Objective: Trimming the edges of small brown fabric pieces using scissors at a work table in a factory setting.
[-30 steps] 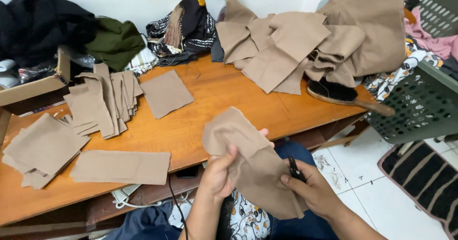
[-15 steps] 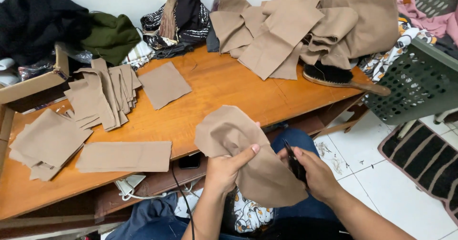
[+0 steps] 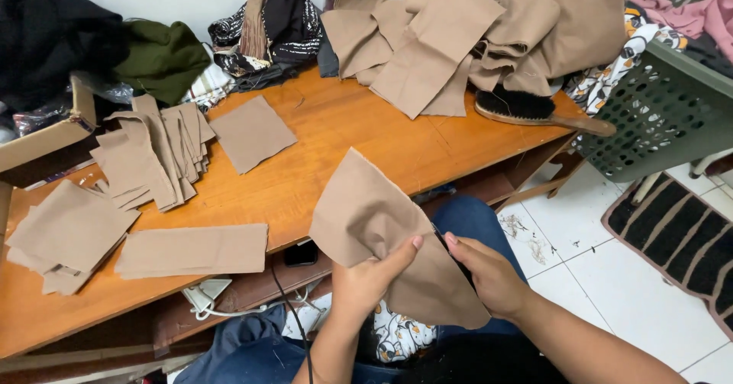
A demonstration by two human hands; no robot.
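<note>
Tan fabric piece, being held up in front of the body, just over the near edge of the wooden table and above the lap in blue jeans. Being pinched by the left hand, thumb pressing on the front of the cloth and fingers hiding behind it, so clenched on the fabric. Being gripped also by the right hand at the right edge, fingers folding onto the cloth; whether something small is also sitting in this hand, not possible to tell. Hanging down between both hands, lower corner reaching toward the patterned shirt.

Lying on the table to the left: a long rectangular tan strip near the front edge, a stack of tan pieces just beside it at the far left, a fanned pile of narrow tan pieces behind, and one square tan patch resting alone near the middle. Piling up at the back right: a heap of larger tan cloth, with a black brush with wooden handle lying in front of it. Standing at the right of the table: a green plastic basket. Resting at the back left: dark and green clothing.
</note>
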